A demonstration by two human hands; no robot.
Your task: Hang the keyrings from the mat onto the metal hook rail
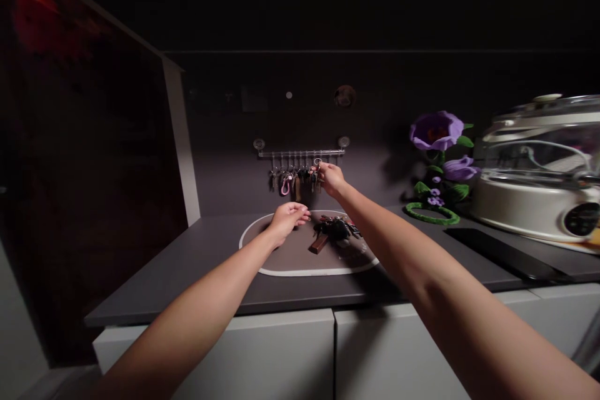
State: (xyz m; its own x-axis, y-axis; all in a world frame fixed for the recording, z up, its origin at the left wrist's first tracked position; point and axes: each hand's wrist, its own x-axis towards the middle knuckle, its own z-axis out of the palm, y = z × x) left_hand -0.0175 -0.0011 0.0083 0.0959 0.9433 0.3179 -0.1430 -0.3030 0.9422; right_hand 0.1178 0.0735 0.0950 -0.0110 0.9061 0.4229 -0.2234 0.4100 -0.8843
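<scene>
My right hand [332, 179] is raised to the wall rack [300, 154], a clear bar with a row of hooks. Its thumb and fingers pinch a key ring [317, 162] near the right part of the row, with keys dangling below. Several bunches of keys [274, 181] hang along the hooks to its left, one with a pink carabiner [285, 185]. Lower down, my left hand [289, 220] hovers over the mat [281, 259], fingers loosely bent and apart, with nothing visible in them. Beside it a pile of keys [336, 229] with a brown fob [319, 244] lies on the mat.
The grey countertop [187, 262] has white cabinets [281, 350] below. At the right stand purple artificial flowers [438, 131] and a cream appliance with a clear cover [525, 200]. A flat black object [501, 253] lies in front of them. A dark panel [103, 187] rises at the left.
</scene>
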